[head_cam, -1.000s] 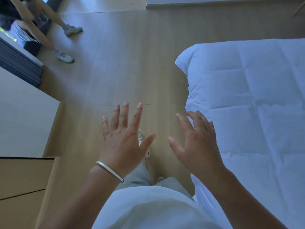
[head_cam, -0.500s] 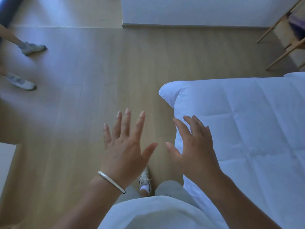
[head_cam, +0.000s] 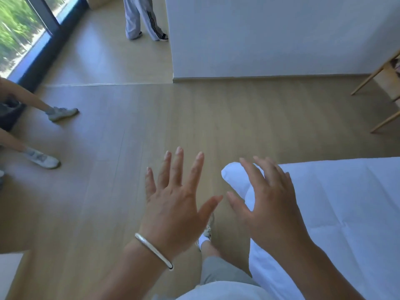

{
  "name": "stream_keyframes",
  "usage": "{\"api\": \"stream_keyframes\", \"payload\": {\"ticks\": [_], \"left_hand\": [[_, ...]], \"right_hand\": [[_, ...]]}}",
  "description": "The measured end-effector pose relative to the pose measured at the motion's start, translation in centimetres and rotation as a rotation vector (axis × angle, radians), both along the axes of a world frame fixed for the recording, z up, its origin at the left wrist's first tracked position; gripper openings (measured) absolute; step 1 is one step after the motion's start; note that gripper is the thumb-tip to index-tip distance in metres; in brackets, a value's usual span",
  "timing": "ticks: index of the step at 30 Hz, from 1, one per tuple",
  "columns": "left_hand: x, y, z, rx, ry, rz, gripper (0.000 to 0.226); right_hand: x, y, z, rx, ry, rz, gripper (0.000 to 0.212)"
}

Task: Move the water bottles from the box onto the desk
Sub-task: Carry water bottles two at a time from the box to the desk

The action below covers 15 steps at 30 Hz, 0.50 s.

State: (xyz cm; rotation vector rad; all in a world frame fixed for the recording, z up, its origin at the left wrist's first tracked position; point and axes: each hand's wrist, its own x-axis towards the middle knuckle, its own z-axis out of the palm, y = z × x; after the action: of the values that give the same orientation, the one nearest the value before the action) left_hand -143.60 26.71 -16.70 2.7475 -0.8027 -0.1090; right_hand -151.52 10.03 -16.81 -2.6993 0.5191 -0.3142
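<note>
No water bottle, box or desk shows in the head view. My left hand is held out in front of me over the wooden floor, fingers spread and straight, a silver bangle on its wrist. My right hand is beside it, fingers relaxed and slightly bent, hovering over the corner of a white bed. Both hands hold nothing.
A white quilted bed fills the lower right. A white wall stands ahead. One person's legs are at the left, another person stands at the top. Wooden furniture legs are at the right edge. A window is top left.
The view has swung up and to the right: the bed slid lower right, the wall, the window and a second person came into sight. Both hands stayed empty and spread.
</note>
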Motion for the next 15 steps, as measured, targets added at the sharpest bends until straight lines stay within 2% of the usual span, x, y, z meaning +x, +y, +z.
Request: {"api": "stream_keyframes", "payload": {"ticks": [7, 15], "left_hand": [[13.1, -8.1, 3.9, 0.188, -0.003, -0.007, 0.078], [25.4, -16.1, 5.7, 0.120, -0.036, -0.070, 0.083]], "right_hand": [[12.9, -7.5, 1.3, 0.003, -0.038, -0.043, 0.069], [24.2, -15.5, 3.3, -0.009, -0.036, -0.113, 0.071]]}}
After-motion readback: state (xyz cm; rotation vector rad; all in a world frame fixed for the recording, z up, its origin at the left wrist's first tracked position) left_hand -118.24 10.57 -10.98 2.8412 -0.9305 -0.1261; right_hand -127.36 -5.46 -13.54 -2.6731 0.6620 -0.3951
